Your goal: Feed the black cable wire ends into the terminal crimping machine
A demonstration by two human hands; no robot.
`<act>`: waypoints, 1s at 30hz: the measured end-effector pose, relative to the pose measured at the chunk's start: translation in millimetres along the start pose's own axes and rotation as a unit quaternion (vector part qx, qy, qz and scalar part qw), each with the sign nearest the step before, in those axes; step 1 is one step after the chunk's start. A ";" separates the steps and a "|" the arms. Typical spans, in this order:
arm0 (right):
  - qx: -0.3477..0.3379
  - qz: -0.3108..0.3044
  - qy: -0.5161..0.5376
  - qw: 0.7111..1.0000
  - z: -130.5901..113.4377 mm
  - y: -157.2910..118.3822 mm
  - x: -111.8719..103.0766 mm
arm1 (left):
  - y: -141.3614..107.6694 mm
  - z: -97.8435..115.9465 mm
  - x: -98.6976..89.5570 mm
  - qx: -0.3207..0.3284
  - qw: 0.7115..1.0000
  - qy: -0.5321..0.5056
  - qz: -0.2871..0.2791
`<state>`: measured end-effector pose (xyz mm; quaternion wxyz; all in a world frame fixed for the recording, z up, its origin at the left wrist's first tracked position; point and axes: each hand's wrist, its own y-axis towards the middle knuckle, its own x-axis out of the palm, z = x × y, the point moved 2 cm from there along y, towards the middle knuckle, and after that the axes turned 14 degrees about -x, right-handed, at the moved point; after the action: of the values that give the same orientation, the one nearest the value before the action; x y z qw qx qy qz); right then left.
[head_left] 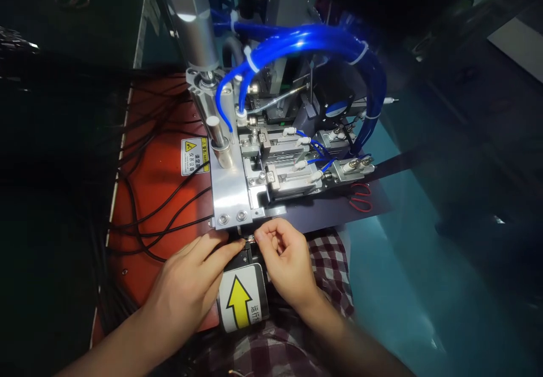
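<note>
A small shiny metal part (250, 239) lies at the near end of a machine, over a dark slotted fixture (244, 256). My right hand (288, 258) pinches it between thumb and index finger, the other fingers curled. From the other side, my left hand (190, 278) reaches in with bent fingers, one fingertip right beside the part. Whatever the left fingers grip is hidden beneath them. Just beyond both hands stands a bright metal plate (231, 190) with two bolts. A white label with a yellow arrow (241, 298) sits below the fixture.
Blue air hoses (314, 38) arch over pneumatic cylinders (292, 179) at the right. A tall metal cylinder (195, 32) rises behind the plate. Black cables (169, 213) cross the orange base (156, 196), which bears a warning label (194, 156). Red wire loops (361, 197) lie right.
</note>
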<state>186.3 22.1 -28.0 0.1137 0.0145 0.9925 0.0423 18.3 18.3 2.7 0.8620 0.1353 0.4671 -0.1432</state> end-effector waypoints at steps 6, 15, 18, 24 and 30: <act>0.177 -0.002 0.170 0.969 2.3 1.9 4.0 | -0.4 -1.3 1.3 -0.003 1.000 0.002 -0.010; 0.165 -0.032 0.186 0.968 10.0 2.2 -4.7 | -1.0 13.4 -8.1 0.014 0.990 0.139 -0.028; 0.136 -0.042 0.137 0.980 10.2 -0.7 -2.2 | -3.2 17.0 -6.8 0.020 0.989 0.138 -0.044; 0.196 -0.057 0.232 0.951 5.8 4.8 2.5 | -8.5 16.8 -1.1 0.005 0.989 0.141 -0.043; 0.223 -0.063 0.272 0.934 6.6 5.5 2.8 | -9.7 12.0 0.6 -0.044 0.995 0.087 -0.037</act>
<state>185.2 28.3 -34.6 -0.1639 -0.0350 0.9684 -0.1846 24.2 4.8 7.5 0.8176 0.0921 0.5504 -0.1421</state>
